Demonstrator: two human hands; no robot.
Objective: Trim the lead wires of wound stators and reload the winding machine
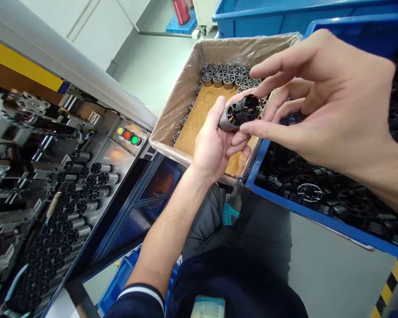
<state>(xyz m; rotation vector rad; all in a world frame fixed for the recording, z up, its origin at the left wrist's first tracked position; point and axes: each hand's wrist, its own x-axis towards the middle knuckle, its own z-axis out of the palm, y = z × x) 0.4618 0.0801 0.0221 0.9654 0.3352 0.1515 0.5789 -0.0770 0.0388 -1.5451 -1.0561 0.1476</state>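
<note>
My left hand [212, 141] is wrapped round a grey steel stator core [227, 121], tilted with its slotted end facing right. A black plastic end piece [247, 108] with prongs sits at that end, partly standing out of the core. The thumb and index finger of my right hand [321, 97] close on the black end piece from its lower and upper sides. Behind my hands is a plastic-lined carton [175, 106] with rows of similar stator cores [229, 79] on a brown cardboard sheet. How far the end piece reaches into the core is hidden.
At right a blue bin [285, 198] holds many loose black plastic pieces [348, 198]. More blue bins [262, 22] stand at the back. On the left is a machine with many cylinders [86, 190] on its bed and yellow, red and green buttons [128, 135].
</note>
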